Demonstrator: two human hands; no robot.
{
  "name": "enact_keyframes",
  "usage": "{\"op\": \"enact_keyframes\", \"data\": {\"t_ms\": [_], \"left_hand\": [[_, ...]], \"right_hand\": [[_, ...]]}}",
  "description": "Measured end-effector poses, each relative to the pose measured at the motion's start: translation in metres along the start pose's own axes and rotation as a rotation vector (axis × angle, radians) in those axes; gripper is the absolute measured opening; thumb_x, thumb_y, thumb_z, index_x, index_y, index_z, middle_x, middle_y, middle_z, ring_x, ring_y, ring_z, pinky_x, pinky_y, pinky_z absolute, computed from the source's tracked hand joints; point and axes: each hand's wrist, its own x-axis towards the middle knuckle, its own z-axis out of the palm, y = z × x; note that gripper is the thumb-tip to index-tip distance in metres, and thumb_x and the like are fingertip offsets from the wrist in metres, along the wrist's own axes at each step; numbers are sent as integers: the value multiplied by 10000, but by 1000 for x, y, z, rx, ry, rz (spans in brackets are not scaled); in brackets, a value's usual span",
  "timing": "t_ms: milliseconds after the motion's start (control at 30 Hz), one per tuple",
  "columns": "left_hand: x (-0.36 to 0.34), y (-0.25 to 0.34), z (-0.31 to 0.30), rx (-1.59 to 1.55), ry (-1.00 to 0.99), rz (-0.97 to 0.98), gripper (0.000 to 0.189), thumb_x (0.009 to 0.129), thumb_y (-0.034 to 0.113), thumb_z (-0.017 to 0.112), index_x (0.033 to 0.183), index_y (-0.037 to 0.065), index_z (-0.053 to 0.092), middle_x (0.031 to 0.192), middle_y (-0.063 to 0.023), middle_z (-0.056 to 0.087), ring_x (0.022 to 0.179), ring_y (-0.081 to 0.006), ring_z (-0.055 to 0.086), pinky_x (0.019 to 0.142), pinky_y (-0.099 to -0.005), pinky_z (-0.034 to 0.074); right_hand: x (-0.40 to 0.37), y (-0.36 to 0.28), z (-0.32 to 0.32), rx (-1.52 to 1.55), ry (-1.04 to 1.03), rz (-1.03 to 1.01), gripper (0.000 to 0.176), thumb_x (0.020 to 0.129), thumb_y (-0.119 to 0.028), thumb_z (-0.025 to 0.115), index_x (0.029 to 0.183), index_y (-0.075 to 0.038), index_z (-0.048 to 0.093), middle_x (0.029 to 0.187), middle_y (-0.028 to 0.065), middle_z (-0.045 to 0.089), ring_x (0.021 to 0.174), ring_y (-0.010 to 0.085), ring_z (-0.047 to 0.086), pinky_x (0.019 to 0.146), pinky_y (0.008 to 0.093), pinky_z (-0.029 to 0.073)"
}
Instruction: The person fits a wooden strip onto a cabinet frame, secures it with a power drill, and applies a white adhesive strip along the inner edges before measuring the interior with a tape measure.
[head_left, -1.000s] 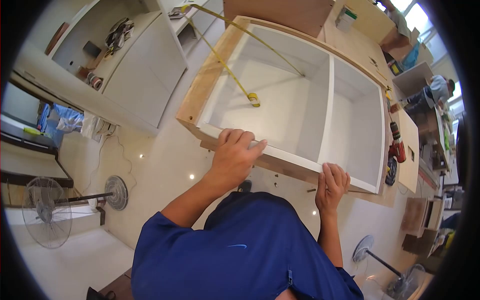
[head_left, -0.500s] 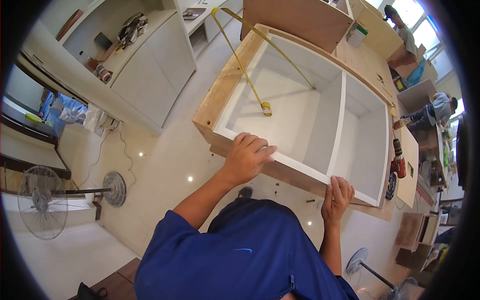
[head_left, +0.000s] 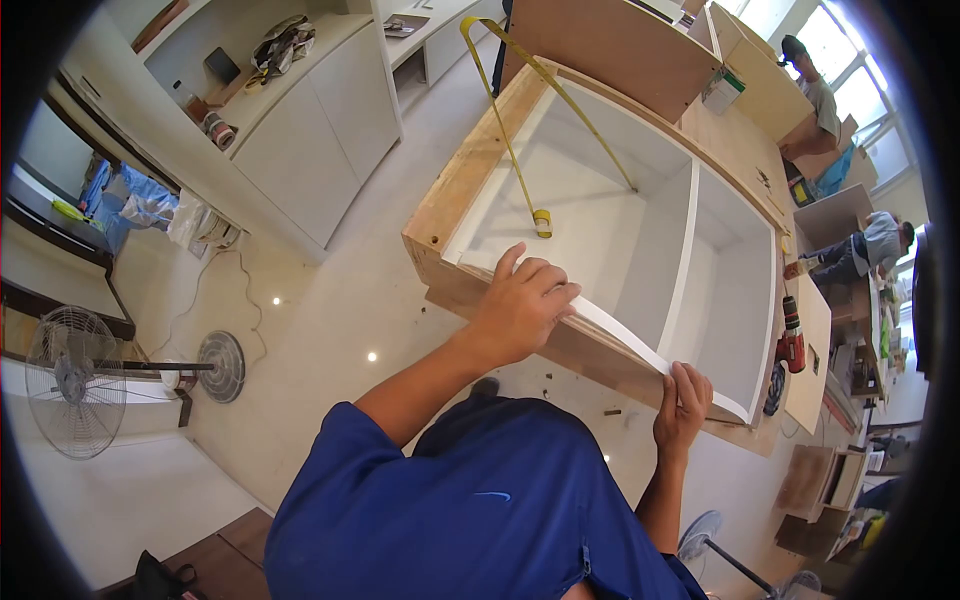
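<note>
A white two-compartment cabinet frame point(head_left: 693, 220) lies open side up on a wooden workbench point(head_left: 455, 190). My left hand point(head_left: 525, 305) has its fingers wrapped over the cabinet's near white edge, left of its middle. Farther right, my right hand point(head_left: 684, 402) grips the same edge near the divider, fingers bent over the top. Inside the larger left compartment sits a yellow tape measure point(head_left: 542, 222). Its yellow blade rises, bends over beyond the far left corner and comes back down into the compartment.
A red cordless drill point(head_left: 791, 335) lies right of the cabinet. Standing fans point(head_left: 72, 370) are at the left and lower right. A co-worker point(head_left: 815, 95) stands at the upper right; another person point(head_left: 868, 245) is farther right. White cupboards point(head_left: 320, 130) line the left.
My left hand has moved slightly right and up along the edge. The near white edge strip looks tilted now. The whole view has shifted a little.
</note>
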Motion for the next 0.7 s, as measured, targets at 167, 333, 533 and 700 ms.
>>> {"op": "enact_keyframes", "data": {"t_ms": [167, 333, 533, 700], "left_hand": [[0, 0, -6, 7, -11, -20, 267, 856, 126, 753, 1118, 80, 733, 1065, -75, 649, 1106, -275, 599, 1140, -573, 331], [8, -7, -42, -123, 28, -11, 306, 830, 93, 778, 1133, 73, 736, 1071, -93, 650, 1059, -302, 608, 1133, -547, 346], [20, -13, -50, -113, -39, 51, 308, 860, 38, 767, 1163, 24, 719, 1062, -113, 638, 1006, -316, 617, 1045, -507, 468], [58, 2, -33, -320, -40, -82, 307, 894, -10, 722, 1199, 11, 699, 1147, -145, 651, 1027, -361, 629, 974, -438, 515]], "right_hand": [[9, -5, -5, -70, -64, -78, 277, 883, -91, 752, 1147, -15, 722, 1106, 134, 711, 1058, 316, 633, 988, 446, 428], [18, 9, -39, -127, -102, -41, 362, 812, -7, 713, 1173, -28, 714, 1065, 130, 710, 1016, 324, 633, 974, 455, 446], [50, 29, -93, -238, 74, -64, 429, 727, 63, 643, 1134, -42, 726, 994, 116, 715, 992, 323, 646, 987, 450, 457], [89, 58, -85, -39, 188, 62, 349, 831, -51, 723, 1180, -31, 724, 1113, 142, 736, 1099, 352, 649, 1009, 451, 474]]}}
